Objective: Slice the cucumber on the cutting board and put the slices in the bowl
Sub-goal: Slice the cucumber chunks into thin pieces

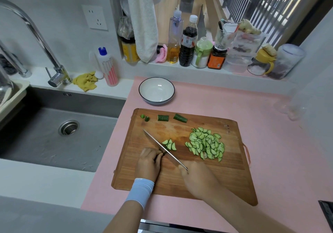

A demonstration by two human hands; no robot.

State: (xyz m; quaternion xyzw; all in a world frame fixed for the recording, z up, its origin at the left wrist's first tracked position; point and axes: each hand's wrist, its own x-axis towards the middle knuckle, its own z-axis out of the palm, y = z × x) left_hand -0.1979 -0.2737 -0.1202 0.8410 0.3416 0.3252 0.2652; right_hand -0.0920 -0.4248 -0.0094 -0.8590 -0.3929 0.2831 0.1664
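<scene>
Just beside the curled left hand (pixel 149 160), the kitchen knife (pixel 162 147) slants, knuckles likely guiding it; that hand's hold is hidden. The right hand (pixel 197 176) grips the handle.

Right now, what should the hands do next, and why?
Probably bring the knife down for another slice. The right hand grips it, its blade lies by the fingers of the left hand, a few slices lie beside it, and the bowl is empty.

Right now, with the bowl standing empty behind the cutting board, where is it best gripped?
Probably at its near rim, thumb inside, coming from the cutting board side: the bowl stands upright and empty, its wide rim is free all round.
</scene>
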